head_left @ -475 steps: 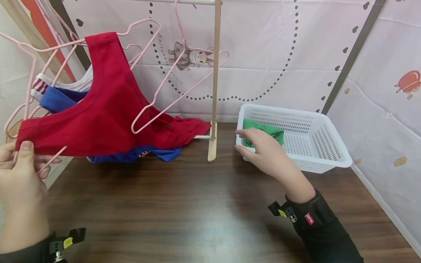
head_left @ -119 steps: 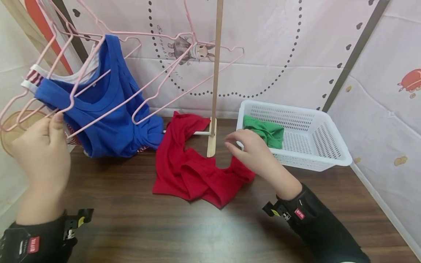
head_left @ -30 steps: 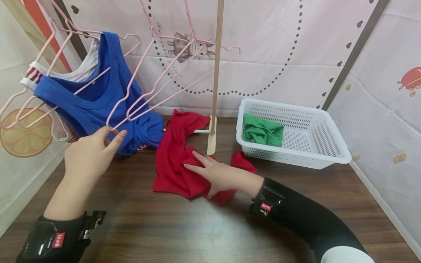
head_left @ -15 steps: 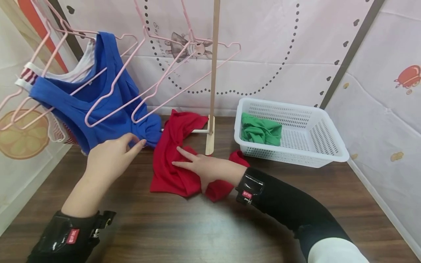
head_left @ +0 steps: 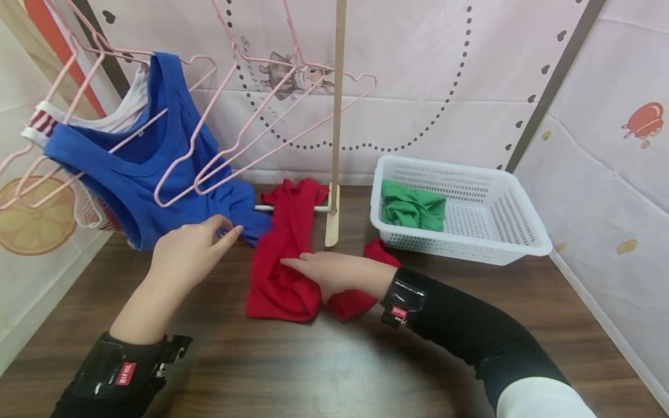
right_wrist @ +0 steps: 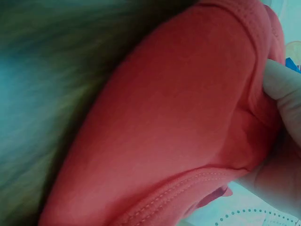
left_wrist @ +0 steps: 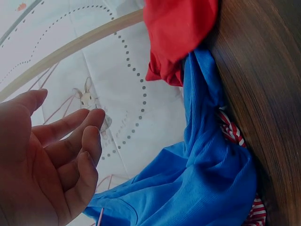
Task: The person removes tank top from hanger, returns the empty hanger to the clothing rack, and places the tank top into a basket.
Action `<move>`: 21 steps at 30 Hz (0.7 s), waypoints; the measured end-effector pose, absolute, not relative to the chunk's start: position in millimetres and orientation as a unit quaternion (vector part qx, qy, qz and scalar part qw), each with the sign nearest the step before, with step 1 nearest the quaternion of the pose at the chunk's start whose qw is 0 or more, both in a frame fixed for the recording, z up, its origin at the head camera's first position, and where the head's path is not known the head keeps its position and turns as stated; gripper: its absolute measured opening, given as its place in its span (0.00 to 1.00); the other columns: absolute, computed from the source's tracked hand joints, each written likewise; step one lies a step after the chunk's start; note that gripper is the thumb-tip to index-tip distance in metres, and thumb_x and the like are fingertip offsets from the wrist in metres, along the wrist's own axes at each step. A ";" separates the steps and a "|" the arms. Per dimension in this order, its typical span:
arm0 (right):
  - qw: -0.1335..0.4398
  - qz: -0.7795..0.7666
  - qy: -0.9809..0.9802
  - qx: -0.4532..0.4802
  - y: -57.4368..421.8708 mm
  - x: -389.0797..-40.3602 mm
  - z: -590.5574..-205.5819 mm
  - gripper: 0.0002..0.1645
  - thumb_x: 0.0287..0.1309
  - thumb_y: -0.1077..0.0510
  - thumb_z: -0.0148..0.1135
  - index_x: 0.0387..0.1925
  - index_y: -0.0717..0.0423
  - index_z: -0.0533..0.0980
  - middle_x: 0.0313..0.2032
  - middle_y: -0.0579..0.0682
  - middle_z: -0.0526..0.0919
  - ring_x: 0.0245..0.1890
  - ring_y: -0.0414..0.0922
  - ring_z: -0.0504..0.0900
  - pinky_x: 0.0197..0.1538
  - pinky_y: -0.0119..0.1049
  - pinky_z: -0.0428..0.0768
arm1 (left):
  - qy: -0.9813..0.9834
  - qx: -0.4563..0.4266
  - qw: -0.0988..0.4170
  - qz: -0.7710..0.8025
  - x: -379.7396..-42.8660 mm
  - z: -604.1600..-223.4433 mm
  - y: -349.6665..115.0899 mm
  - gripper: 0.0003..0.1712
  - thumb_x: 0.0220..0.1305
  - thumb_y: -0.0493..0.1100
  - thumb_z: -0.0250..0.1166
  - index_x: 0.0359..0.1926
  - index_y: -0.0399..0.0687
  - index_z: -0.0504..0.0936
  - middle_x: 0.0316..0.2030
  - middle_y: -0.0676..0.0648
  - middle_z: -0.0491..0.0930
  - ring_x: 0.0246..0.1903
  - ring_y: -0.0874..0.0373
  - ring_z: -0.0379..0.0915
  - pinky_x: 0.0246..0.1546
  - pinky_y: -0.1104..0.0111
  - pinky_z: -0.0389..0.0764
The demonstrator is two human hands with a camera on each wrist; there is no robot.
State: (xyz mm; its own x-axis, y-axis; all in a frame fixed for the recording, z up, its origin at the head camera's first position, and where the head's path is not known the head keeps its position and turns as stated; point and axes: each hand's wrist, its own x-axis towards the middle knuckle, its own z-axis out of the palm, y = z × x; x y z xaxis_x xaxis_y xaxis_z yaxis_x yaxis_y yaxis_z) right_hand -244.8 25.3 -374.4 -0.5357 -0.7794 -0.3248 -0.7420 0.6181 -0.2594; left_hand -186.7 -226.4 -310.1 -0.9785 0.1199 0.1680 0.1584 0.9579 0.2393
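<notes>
In the head view my right hand grips a bunched part of the red tank top, which lies crumpled on the table at the foot of the rack. The right wrist view shows my thumb hooked over a fold of its stitched edge. My left hand hovers in front of the blue tank top with nothing in it, its fingers loosely bent in the left wrist view. That blue top hangs on a pink hanger, its lower part bunched toward the red cloth. Bare pink hangers hang in front.
A wooden rack post stands on its foot at the back middle. To the right, a white perforated basket holds a green cloth. A white striped top hangs behind the blue one. Patterned cloth walls enclose the table.
The red tank top came off its hanger onto the table. My left hand let go of a pink hanger and moved right. My right hand went from beside the basket to the red top and gathered it.
</notes>
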 end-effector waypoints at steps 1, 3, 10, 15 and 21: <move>0.209 -0.045 0.876 -0.432 27.5 -244.2 -374.7 0.67 0.38 0.56 0.82 0.75 0.39 0.50 0.54 0.46 0.69 0.52 0.41 0.70 0.38 0.28 0.77 | -0.986 -0.071 0.076 -0.126 -186.6 -310.1 -226.0 0.39 0.68 0.73 0.41 0.52 0.45 0.77 0.18 0.50 0.69 0.20 0.52 0.67 0.18 0.63 0.66; 0.208 -0.037 0.877 -0.432 32.3 -243.7 -375.2 0.69 0.39 0.55 0.82 0.76 0.40 0.48 0.52 0.46 0.70 0.50 0.40 0.70 0.38 0.28 0.76 | -0.987 -0.073 0.076 -0.126 -186.4 -310.3 -225.2 0.40 0.68 0.73 0.41 0.52 0.45 0.77 0.18 0.50 0.69 0.20 0.52 0.67 0.18 0.63 0.66; 0.230 0.013 0.875 -0.427 45.5 -242.7 -371.4 0.60 0.38 0.55 0.81 0.72 0.43 0.59 0.47 0.45 0.74 0.46 0.40 0.72 0.42 0.31 0.77 | -0.985 -0.078 0.079 -0.128 -186.8 -311.7 -223.3 0.39 0.68 0.72 0.42 0.50 0.44 0.78 0.17 0.50 0.69 0.20 0.53 0.66 0.18 0.63 0.64; 0.191 0.052 0.881 -0.431 53.6 -241.5 -370.1 0.51 0.38 0.52 0.81 0.67 0.47 0.68 0.47 0.47 0.77 0.46 0.42 0.75 0.45 0.34 0.78 | -0.985 -0.085 0.071 -0.133 -188.1 -313.5 -220.4 0.39 0.68 0.72 0.42 0.49 0.45 0.78 0.19 0.50 0.72 0.21 0.52 0.67 0.19 0.63 0.65; 0.152 0.093 0.875 -0.449 71.2 -240.5 -361.6 0.46 0.39 0.52 0.81 0.64 0.48 0.72 0.49 0.51 0.75 0.47 0.44 0.74 0.45 0.34 0.78 | -0.985 -0.086 0.064 -0.135 -187.3 -313.5 -217.4 0.40 0.68 0.73 0.41 0.51 0.45 0.78 0.20 0.51 0.74 0.22 0.52 0.69 0.20 0.63 0.66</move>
